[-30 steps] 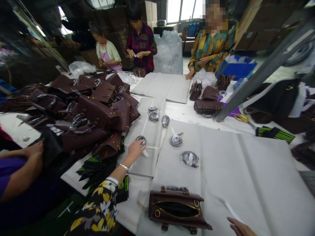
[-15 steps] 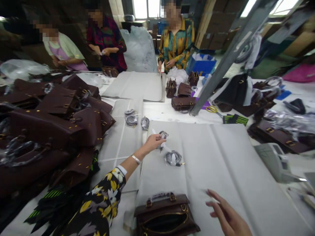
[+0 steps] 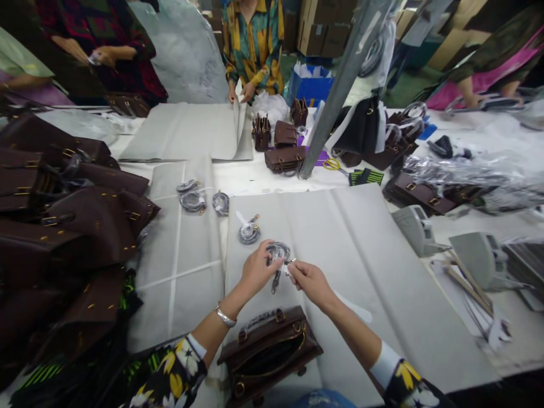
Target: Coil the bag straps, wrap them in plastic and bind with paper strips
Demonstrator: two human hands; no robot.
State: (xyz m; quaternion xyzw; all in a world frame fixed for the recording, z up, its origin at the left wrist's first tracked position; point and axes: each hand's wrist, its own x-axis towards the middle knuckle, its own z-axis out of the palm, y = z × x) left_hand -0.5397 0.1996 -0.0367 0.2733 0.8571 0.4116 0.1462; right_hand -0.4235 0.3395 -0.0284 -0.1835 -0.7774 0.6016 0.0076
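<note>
The left hand (image 3: 256, 270) holds a coiled strap (image 3: 278, 249) in clear wrapping, its fingers curled round the left side of the coil and its thumb reaching across the near side. Its grip is partly open, the coil filling the gap between thumb and fingers. The right hand (image 3: 312, 283) is closed to a pinch, thumb and fingertips together at the right side of the coil, by a small metal fitting and a bit of white; exactly which of these it grips I cannot tell. The two hands are close together, the coil between them, above the grey sheet (image 3: 365, 266) in the middle of the table. One dark end of the strap hangs toward the near side.

Just on the near side of the hands, a dark brown handbag (image 3: 266, 340) lies on the sheet, tilted, its zipped mouth gaping and its wrapped handle on the far side. Left of the held coil and a little farther off, a second coil (image 3: 249, 232) with a white tag rests on the sheet. Farther left are three more wrapped coils (image 3: 192, 202). A heap of brown bags (image 3: 89, 226) fills the left side. At the far side, a co-worker in a patterned shirt (image 3: 255, 48) has both hands at the edge of another grey sheet (image 3: 191, 130).
</note>
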